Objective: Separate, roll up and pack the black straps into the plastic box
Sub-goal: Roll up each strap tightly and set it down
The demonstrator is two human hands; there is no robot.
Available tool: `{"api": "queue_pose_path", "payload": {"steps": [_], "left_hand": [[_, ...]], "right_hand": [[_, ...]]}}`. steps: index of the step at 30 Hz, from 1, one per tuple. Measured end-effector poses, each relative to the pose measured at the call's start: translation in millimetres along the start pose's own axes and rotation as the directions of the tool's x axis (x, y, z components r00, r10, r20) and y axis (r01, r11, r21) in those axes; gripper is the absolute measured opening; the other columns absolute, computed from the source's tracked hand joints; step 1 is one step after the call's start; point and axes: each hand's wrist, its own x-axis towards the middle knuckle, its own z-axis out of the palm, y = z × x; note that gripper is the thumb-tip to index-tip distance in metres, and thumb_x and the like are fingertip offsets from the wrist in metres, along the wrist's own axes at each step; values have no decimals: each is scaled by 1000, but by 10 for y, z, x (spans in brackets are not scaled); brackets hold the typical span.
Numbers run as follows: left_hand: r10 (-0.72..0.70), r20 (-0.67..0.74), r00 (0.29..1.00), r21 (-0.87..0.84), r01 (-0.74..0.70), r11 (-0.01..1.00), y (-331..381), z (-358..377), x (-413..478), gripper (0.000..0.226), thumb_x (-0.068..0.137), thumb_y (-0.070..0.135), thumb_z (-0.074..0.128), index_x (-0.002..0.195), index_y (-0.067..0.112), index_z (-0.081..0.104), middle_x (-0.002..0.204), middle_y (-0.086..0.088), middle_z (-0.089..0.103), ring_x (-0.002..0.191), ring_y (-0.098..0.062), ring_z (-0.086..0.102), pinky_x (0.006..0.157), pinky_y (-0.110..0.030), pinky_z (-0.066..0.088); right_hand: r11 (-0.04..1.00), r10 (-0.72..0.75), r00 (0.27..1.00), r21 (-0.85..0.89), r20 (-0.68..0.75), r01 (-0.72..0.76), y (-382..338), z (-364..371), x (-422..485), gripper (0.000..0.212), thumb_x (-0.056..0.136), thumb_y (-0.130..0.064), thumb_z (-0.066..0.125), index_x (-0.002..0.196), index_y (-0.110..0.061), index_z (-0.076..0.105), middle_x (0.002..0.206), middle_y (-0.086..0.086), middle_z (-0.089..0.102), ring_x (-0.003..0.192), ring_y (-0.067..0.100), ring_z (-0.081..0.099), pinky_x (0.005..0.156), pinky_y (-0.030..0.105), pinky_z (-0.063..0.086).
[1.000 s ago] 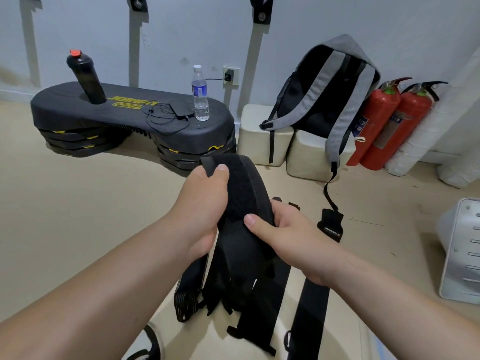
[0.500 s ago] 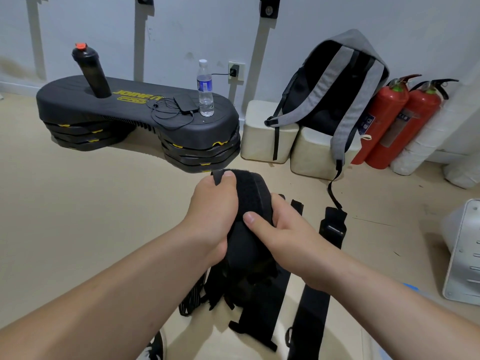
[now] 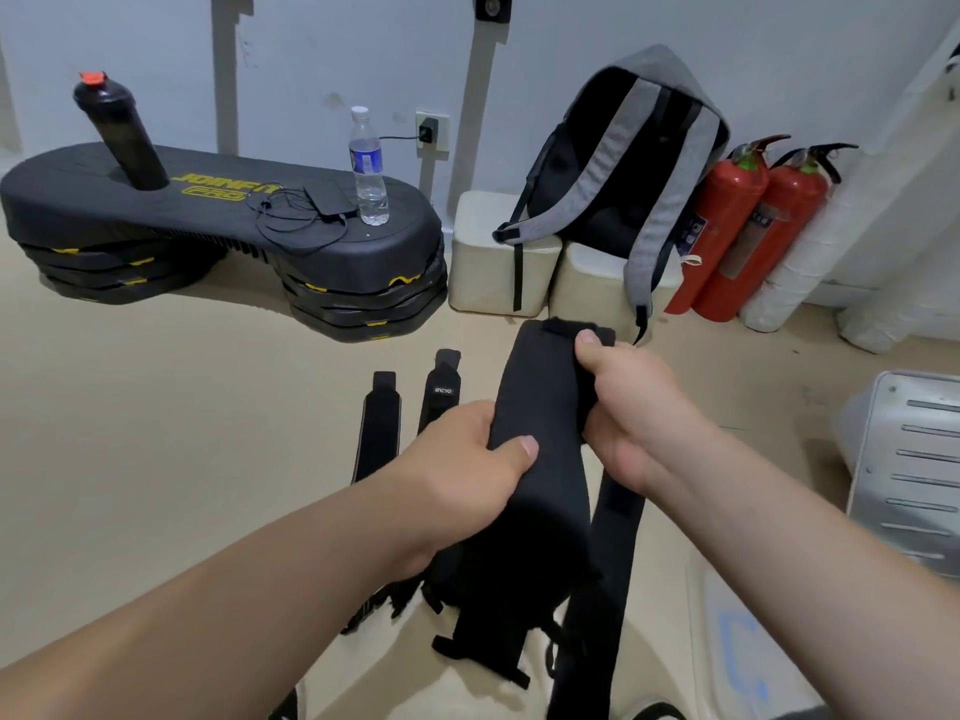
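At the centre of the frame, the left hand (image 3: 462, 462) and right hand (image 3: 641, 415) clamp the wide black strap (image 3: 540, 407) above the tangled bundle (image 3: 493, 589), 2 straps (image 3: 378, 428) lie separated on the floor (image 3: 156, 433), and none looks rolled or packed yet.

Single head cam, wide-angle, aimed forward and down. Left hand (image 3: 467, 462) and right hand (image 3: 641, 423) on the strap (image 3: 540, 402) sit close, centre frame. Floor (image 3: 156, 407) spreads beyond the hands, wall (image 3: 337, 44) well behind them along the top.
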Motion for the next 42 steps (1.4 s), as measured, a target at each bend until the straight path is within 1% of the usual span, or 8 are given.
{"api": "queue_pose_path", "payload": {"steps": [7,14,19,23,28,31,35,42], "left_hand": [[92,-218,972,-210,-138,968,158,-167,77,27,103,31,59,122,17,71,112,-9,80,104,-29,78,97,-55,61],[-62,-328,943,-488,-113,865,287,-366,102,20,108,19,57,121,7,67,110,-15,80,101,-33,78,97,-57,60],[-89,-408,909,-523,-153,838,327,-528,132,22,105,22,60,123,11,64,116,-13,77,103,-34,77,98,-56,60],[-105,-436,894,-558,-177,811,323,-595,136,21,107,22,58,125,12,63,121,-11,75,105,-30,76,99,-53,60],[-102,-485,868,-586,-236,775,334,-625,154,16,107,22,58,120,15,64,120,-8,75,109,-28,74,103,-51,58],[-99,-497,862,-606,-263,750,351,-610,168,13,108,21,58,117,16,66,116,-7,78,106,-27,76,101,-52,59],[-97,-472,876,-655,-275,703,386,-635,156,14,109,18,56,117,17,68,109,-5,80,100,-24,78,93,-46,63],[-169,-404,899,-757,-225,613,435,-631,103,25,108,17,56,132,13,63,118,-9,77,104,-25,77,94,-45,63]], "right_hand": [[951,141,929,-309,342,-30,103,48,-283,27,111,-35,53,121,-17,70,105,15,81,96,35,79,74,48,67],[801,2,918,-551,396,236,168,106,-264,34,107,-50,52,120,-25,71,106,-4,82,100,13,79,98,40,61],[764,-257,923,-525,286,376,214,174,-206,32,93,-44,77,93,-13,70,91,14,75,83,20,73,78,40,59],[711,-387,893,-543,230,447,220,186,-178,25,87,-38,83,87,-18,69,71,-7,60,69,11,59,66,31,50],[847,-174,941,-444,291,294,204,149,-139,19,97,-25,76,93,-9,67,72,6,70,62,16,64,66,36,57],[900,-50,928,-385,370,202,203,143,-154,14,105,-17,63,107,-3,62,80,8,76,71,18,71,69,36,60],[976,58,872,-213,485,54,112,152,-198,22,107,-13,54,121,4,55,83,12,70,60,16,67,65,36,58],[789,-118,918,-525,379,319,257,166,-220,11,109,-24,57,112,-17,64,75,-4,77,63,8,72,63,22,58]]}}
